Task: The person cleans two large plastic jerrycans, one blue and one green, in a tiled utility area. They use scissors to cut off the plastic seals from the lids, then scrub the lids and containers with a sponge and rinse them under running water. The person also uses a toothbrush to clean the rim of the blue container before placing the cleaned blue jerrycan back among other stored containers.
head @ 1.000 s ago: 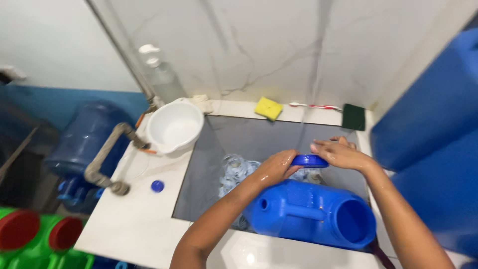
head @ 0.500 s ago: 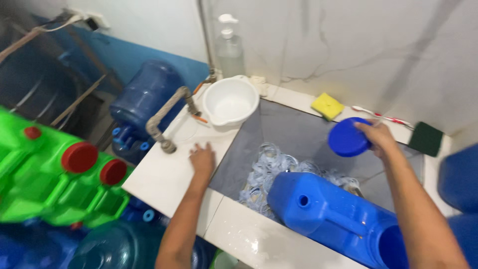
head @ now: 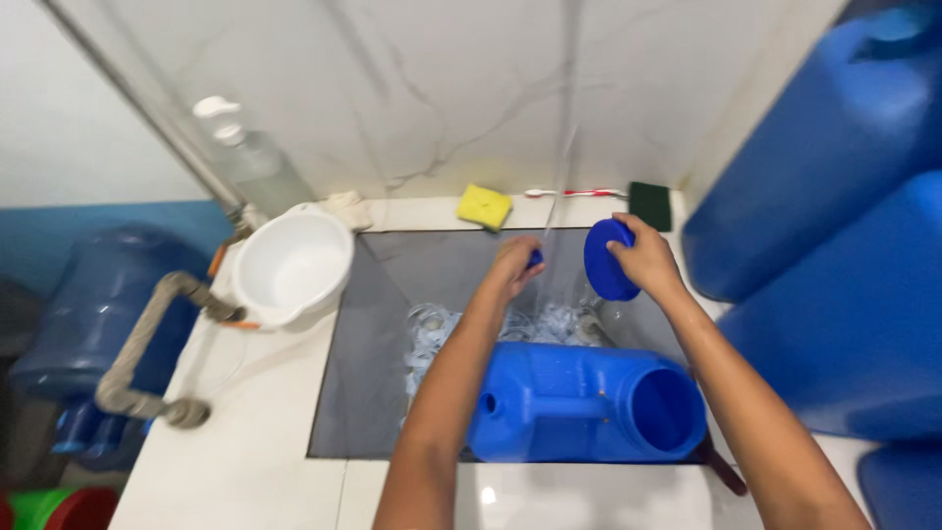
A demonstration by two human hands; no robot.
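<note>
head | right hand [head: 648,260] holds blue lid [head: 605,259] | left hand [head: 513,267] grips small cap [head: 534,259]

A washing-up corner, by its sunken sink [head: 373,334], marble wall [head: 471,88], sponges [head: 484,206] and stacked blue water jugs [head: 834,147].

Blue lid [head: 605,259] in right hand [head: 643,257] over sink [head: 371,324]

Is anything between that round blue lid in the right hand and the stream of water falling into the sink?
Nothing visible. The right hand holds the blue lid just right of the water stream, with open air between them. The left hand, holding a small blue cap, sits on the stream's other side.
</note>
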